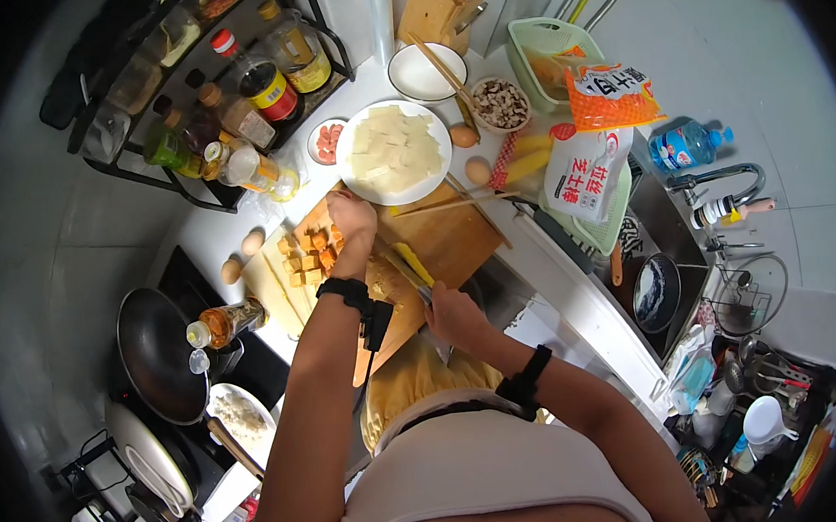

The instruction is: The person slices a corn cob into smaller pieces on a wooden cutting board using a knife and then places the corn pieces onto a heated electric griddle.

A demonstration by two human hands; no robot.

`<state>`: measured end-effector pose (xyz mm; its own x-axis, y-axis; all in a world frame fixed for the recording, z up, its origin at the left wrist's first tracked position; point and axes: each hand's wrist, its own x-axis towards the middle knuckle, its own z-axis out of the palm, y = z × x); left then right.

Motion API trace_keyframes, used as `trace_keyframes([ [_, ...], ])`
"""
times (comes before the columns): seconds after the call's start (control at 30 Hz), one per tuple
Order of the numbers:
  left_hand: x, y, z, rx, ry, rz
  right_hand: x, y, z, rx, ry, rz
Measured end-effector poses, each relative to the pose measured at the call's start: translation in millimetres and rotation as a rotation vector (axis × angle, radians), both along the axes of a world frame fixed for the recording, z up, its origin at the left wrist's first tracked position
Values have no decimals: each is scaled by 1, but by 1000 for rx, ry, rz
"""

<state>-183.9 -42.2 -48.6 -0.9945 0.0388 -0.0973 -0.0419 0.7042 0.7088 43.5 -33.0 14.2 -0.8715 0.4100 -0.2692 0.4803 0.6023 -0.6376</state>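
My right hand (457, 317) grips the handle of a kitchen knife (406, 270). Its blade points up and left across the wooden cutting board (452, 226), with a yellow strip of food (413, 263) along its right side. My left hand (353, 220) is curled over the board just left of the blade tip; its fingertips are hidden, so whether it holds anything is unclear. Beside it lie orange and yellow food cubes (310, 260) in rows. A white plate of pale, flat square pieces (394, 183) stands just beyond my left hand. Chopsticks (457, 202) rest across the board's far right part.
Sauce bottles (263, 84) fill a black rack at left. Eggs (252, 242), an oil bottle (228, 323) and a wok (162, 355) are nearer. Rightward are a bowl of chopped mushrooms (502, 104), green baskets (519, 39), food packets (588, 171) and a sink (683, 245).
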Motion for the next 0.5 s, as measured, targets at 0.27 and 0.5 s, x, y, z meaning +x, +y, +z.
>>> trace_keyframes([
  [0.27,-2,-2,2,-15,-37,-6,-2,-1,6,-47,-66,12],
  [0.5,1,0,3,31,-22,-39,1,-2,7,-24,-77,8],
])
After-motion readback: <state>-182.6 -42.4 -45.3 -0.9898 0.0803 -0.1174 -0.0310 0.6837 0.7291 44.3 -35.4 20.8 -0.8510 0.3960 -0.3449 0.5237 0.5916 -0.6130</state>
